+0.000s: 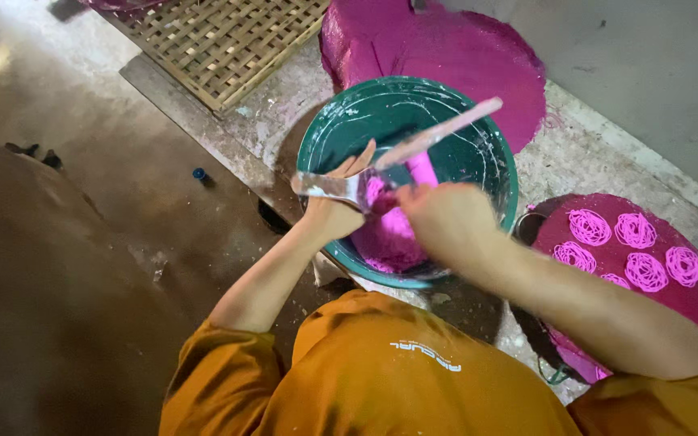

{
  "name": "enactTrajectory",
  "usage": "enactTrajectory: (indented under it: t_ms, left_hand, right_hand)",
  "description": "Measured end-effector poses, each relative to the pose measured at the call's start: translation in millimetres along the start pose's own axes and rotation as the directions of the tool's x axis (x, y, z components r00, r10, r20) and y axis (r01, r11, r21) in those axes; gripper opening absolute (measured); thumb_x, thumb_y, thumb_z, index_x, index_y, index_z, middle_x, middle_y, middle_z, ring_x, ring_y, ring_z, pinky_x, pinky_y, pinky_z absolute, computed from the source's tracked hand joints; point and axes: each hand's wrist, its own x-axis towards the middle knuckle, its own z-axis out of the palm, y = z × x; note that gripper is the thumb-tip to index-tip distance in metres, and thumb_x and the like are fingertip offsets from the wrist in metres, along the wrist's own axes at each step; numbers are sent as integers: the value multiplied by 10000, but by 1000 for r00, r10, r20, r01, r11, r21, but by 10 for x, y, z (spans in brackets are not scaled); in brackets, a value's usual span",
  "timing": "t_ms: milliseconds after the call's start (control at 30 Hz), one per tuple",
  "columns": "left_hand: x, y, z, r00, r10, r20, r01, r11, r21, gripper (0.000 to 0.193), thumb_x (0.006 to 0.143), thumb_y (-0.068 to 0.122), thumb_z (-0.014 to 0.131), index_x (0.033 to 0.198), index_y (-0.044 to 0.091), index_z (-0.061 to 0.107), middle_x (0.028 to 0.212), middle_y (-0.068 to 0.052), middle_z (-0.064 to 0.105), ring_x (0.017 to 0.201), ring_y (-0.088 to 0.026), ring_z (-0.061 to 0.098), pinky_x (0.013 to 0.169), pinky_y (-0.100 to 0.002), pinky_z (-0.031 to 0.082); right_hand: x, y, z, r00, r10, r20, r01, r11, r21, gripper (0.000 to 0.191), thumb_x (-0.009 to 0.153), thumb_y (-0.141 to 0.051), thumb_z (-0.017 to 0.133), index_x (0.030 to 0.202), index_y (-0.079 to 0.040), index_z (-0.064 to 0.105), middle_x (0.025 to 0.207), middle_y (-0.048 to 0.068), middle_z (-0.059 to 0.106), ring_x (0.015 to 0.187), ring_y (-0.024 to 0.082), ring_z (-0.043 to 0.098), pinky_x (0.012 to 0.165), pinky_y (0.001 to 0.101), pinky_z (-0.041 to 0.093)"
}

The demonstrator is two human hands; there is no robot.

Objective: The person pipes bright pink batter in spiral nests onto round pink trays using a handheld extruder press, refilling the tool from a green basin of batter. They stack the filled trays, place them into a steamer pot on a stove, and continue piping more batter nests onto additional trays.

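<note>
so the left hand point(334, 211) is wrapped around a small metal cup-like mould point(334, 187), holding it over the near side of the big green basin point(478, 153), and the right hand point(446, 220) is closed on the handle of a long pale spatula point(438, 135) that's smeared pink. the blade end is pushing bright pink dough point(393, 234) into the open mouth of the mould. the rest of the dough sits in a lump at the bottom of the basin, right under both hands, so anything that drops just lands back in the pile

if i were doing this bit i'd keep the mould tilted toward the spatula like it is here and press the dough down firmly so no air pockets stay inside, then scrape the rim clean before lifting away. keeping it all over the basin seems smart, that stuff looks sticky. can't tell how full the mould is, the hands cover most of it

off to the right there's a round pink-coated tray point(688, 303) with about six squiggly pink noodle nests point(590, 227) laid on it, apart from each other. another pink-covered round thing point(446, 44) sits behind the basin, and a woven bamboo mat point(220, 40) lies at the top left on the concrete floor

labels and packaging wise, almost nothing: just a small white print on the back of the orange shirt point(381, 379), and a tiny blue cap point(199, 173) lying on the floor to the left
</note>
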Motion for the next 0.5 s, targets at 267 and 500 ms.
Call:
enactTrajectory:
  t_ms: [267,500]
  left_hand:
    - [-363,-813,-196,798,-568,199,593,683,-427,251,952,167,668,1184,72,675,984,-82,728,838,-205,690,691,-368,553]
    - [-670,-448,304,429,-541,723,576,-453,-681,179,825,94,667,974,-5,660,801,-107,661,642,-232,659,540,-367,539]
  right_hand:
    - [-443,124,206,990,68,-124,-52,990,128,283,883,-114,609,1159,-138,667,893,53,649,808,256,690,663,402,550]
    - [-214,314,576,889,60,-454,341,573,745,638,1111,-168,512,1694,-156,253,1643,409,236,1450,544,405,1135,550,453]
